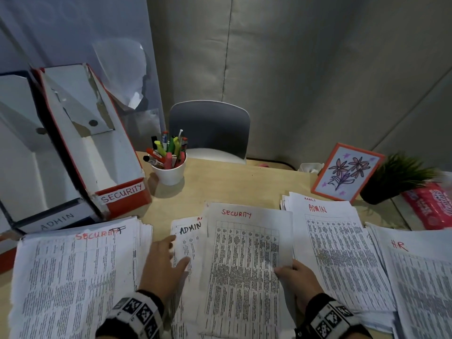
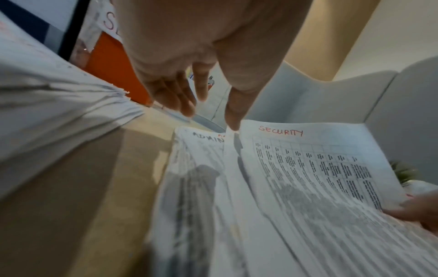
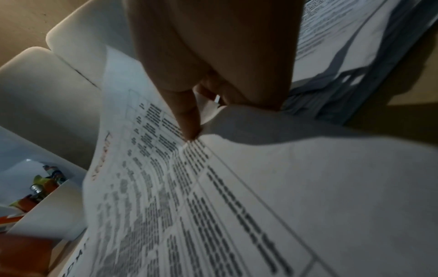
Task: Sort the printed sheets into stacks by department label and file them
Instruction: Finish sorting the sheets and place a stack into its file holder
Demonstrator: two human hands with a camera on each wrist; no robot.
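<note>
A printed sheet headed SECURITY (image 1: 247, 255) is lifted over the middle pile, whose top sheet reads ADMIN (image 1: 188, 238). My right hand (image 1: 297, 277) pinches that sheet's right edge, thumb on top; the right wrist view shows the right hand (image 3: 201, 120) with the paper (image 3: 166, 178) curled under its fingers. My left hand (image 1: 166, 263) lies with straight fingers on the ADMIN pile's left edge; seen in the left wrist view, the left hand (image 2: 196, 97) holds nothing above the sheet (image 2: 308, 168). A SECURITY stack (image 1: 73, 282) lies left, an ADMIN stack (image 1: 335, 253) right, an HR stack (image 1: 420, 277) far right.
Two file boxes stand at the back left, a red one labelled SECURITY (image 1: 117, 182) and a dark one labelled ADMIN (image 1: 53, 223). A white cup of markers (image 1: 168, 165), a framed flower drawing (image 1: 347, 172), a potted plant (image 1: 396, 179) and a pink packet (image 1: 433, 206) line the table's back.
</note>
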